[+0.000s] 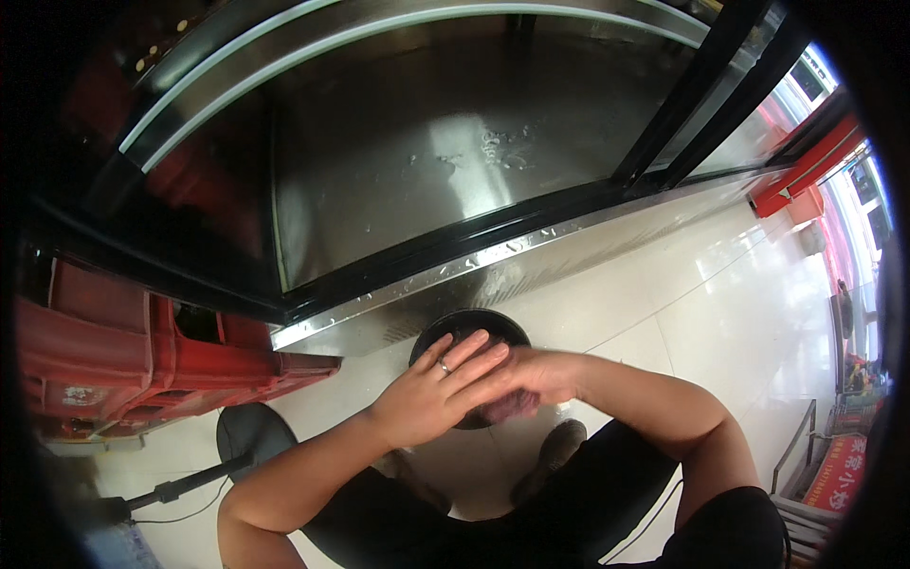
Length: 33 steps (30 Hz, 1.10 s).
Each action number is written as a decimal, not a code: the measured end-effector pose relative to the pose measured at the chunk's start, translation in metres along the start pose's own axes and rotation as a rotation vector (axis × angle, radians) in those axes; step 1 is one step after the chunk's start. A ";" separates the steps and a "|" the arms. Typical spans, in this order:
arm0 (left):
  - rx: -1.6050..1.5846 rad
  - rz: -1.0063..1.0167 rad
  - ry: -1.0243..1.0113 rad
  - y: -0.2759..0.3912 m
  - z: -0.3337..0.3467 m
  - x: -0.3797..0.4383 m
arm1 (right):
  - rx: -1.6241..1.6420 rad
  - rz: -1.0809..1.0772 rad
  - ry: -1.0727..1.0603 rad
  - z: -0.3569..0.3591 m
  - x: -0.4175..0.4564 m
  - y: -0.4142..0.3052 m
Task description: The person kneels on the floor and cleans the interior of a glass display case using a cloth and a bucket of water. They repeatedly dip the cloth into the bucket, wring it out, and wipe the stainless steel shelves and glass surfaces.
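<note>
Low in front of me, both hands meet over a black round bucket (522, 331) on the floor. My right hand (544, 371) grips a wadded, dark purplish-red cloth (508, 409), which hangs below the fingers. My left hand (434, 391), with a ring on one finger, lies palm down across the cloth and the right hand's fingers. Its own fingers are stretched out and slightly apart. The hands cover much of the bucket's mouth, so its contents are hidden.
A glass-fronted display cabinet with a wet metal shelf (384, 185) and black door track (455, 249) stands ahead. Stacked red plastic crates (92, 341) are at left, near a black stand with a round base (252, 434). A red banner bearing writing (839, 473) lies at right.
</note>
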<state>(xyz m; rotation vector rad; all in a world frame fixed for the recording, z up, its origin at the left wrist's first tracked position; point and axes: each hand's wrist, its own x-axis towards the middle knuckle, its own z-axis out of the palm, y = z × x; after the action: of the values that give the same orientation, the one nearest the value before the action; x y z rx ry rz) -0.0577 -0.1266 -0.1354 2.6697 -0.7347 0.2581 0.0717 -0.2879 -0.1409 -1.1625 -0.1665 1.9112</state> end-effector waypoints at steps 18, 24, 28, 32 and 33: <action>-0.002 0.016 0.023 -0.034 0.045 -0.003 | 0.138 -0.018 -0.152 -0.007 0.035 0.029; 0.086 -0.145 -0.084 -0.034 0.065 -0.003 | -0.343 -0.125 0.087 -0.017 0.057 0.034; 0.058 -0.290 -0.166 -0.027 0.073 -0.002 | -0.708 -0.137 0.208 -0.010 0.058 0.027; -0.081 -0.474 -0.380 -0.026 0.080 -0.005 | -1.045 -0.072 0.416 -0.003 0.065 0.030; -0.106 -0.513 -0.383 -0.027 0.083 -0.007 | -1.102 -0.082 0.449 -0.002 0.067 0.033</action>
<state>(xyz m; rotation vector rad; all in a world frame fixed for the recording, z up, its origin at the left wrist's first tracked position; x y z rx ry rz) -0.0429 -0.1339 -0.2218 2.7173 -0.1320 -0.4205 0.0412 -0.2597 -0.2031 -2.2032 -1.0842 1.3845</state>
